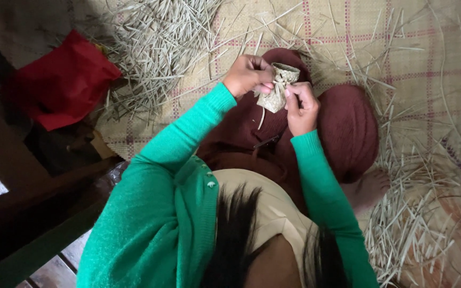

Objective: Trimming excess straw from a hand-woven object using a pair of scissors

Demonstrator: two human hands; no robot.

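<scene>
Woven pouch [278,88], small, pale straw colour, plaited from flat leaf strips, checker weave visible on body. Open round mouth at top, cinched neck just below with strip tied around it like a bow, body flaring wider underneath. Loose strip ends hanging from bottom, one dangling down toward lap. Held up over maroon skirt [342,128], between both hands, just above knees. Left hand [247,74] on pouch's left side, fingers curled shut, thumb and fingertips pinching a strip at the neck. Right hand [301,106] on pouch's right side, touching it, thumb and forefinger pinching tie or edge near neck, remaining fingers folded; exact strip gripped hard to tell. Both arms in green cardigan sleeves [188,138], reaching forward to pouch. Woven floor mat [401,58] beneath and beyond pouch, tan with pink-red grid lines. Heap of loose straw strips [161,42] left of pouch and above, on mat, well apart from hands. More cut strips [406,224] scattered below and right of pouch, beside a bare foot [372,186] poking out from skirt. Red cloth bundle [62,82] far left of pouch, past the straw heap, off mat edge. Dark hair [236,234] hanging at bottom of view, well below pouch.
</scene>
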